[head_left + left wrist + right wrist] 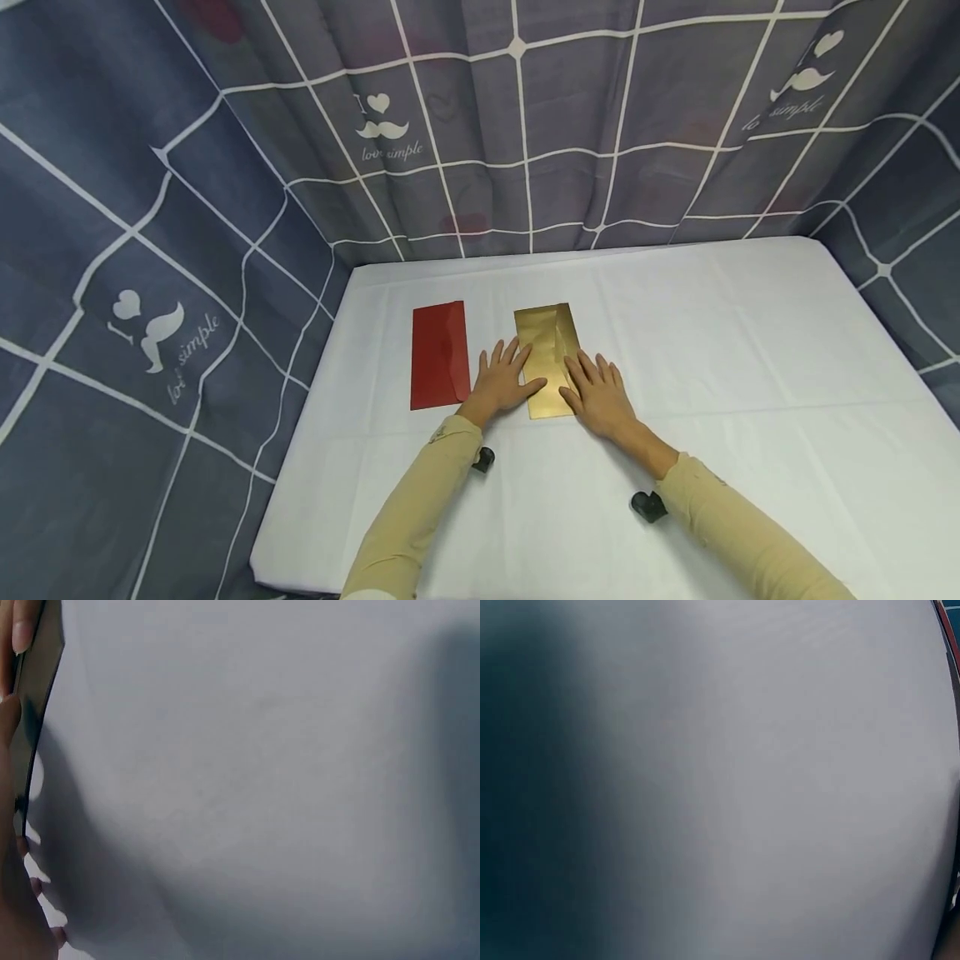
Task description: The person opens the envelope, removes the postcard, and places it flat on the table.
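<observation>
Gold paper stock forms the main item: a gold envelope [543, 354] lying on the desk [750, 350], long axis pointing away from the person, directly in front of the two hands. A lengthwise seam shows on its upper face.

The left hand [504, 382] is at the left edge. Its fingers are straight and spread, with the thumb reaching in over the paper. The right hand [600, 400] covers part of the right edge, fingers likewise extended, thumb pointing inward. Neither hand is curled round the envelope. Contact from opposite sides presumably steadies the light sheet and limits sliding or turning. Both wrist views catch the hands only at the margin, so whether either edge is slightly lifted cannot be told.

Left of this pair, a red envelope [437, 357] lies flat, roughly parallel to the gold one and apart from it. That position probably leaves the middle free for two-handed work while keeping the second piece within reach.

White cloth covers the desk; its plain surface makes both envelopes easy to distinguish. Beyond the far edge hangs a grey checked curtain [480, 108].
</observation>
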`<state>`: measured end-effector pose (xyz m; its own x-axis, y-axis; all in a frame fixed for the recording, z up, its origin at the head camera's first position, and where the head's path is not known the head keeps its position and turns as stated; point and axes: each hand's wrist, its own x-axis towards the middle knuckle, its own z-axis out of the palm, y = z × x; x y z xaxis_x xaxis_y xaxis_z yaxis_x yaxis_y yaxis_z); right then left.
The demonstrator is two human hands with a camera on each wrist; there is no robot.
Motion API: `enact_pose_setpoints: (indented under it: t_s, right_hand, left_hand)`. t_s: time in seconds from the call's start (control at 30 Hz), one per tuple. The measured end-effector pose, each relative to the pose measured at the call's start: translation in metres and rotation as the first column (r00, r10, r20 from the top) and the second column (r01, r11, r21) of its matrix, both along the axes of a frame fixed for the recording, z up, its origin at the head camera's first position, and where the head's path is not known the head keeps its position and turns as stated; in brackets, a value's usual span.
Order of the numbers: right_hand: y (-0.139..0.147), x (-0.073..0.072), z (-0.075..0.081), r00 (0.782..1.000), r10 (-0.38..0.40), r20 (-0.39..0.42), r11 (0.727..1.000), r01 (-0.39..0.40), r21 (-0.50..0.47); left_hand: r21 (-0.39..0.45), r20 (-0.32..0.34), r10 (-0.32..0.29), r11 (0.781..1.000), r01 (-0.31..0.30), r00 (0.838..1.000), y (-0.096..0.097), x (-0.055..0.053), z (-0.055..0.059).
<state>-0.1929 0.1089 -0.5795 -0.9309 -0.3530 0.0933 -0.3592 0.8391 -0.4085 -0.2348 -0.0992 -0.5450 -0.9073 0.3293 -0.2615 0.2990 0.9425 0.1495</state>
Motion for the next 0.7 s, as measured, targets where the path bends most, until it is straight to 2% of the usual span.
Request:
enact_pose_setpoints:
  t_s: [0.23, 0.43, 0.53, 0.7]
  right_hand:
    - [0.002, 0.005, -0.007, 0.996, -0.002, -0.086, 1.000, 0.001, -0.017]
    - [0.001, 0.005, -0.002, 0.998, 0.001, -0.063, 0.995, -0.007, -0.096]
    - [0.002, -0.001, 0.002, 0.998, 0.014, -0.058, 0.992, -0.021, -0.123]
    - [0.002, -0.017, 0.006, 0.998, 0.030, -0.056, 0.993, -0.036, -0.108]
  left_hand:
    - [-0.001, 0.004, -0.007, 1.000, 0.007, 1.000, 0.001, 0.001, 0.002]
    - [-0.057, 0.038, -0.019, 0.998, 0.021, 0.999, 0.002, 0.006, 0.002]
    - [-0.079, 0.043, -0.017, 0.997, 0.021, 0.999, 0.003, 0.007, 0.003]
    - [-0.109, 0.049, -0.023, 0.994, 0.029, 0.999, 0.004, 0.007, 0.002]
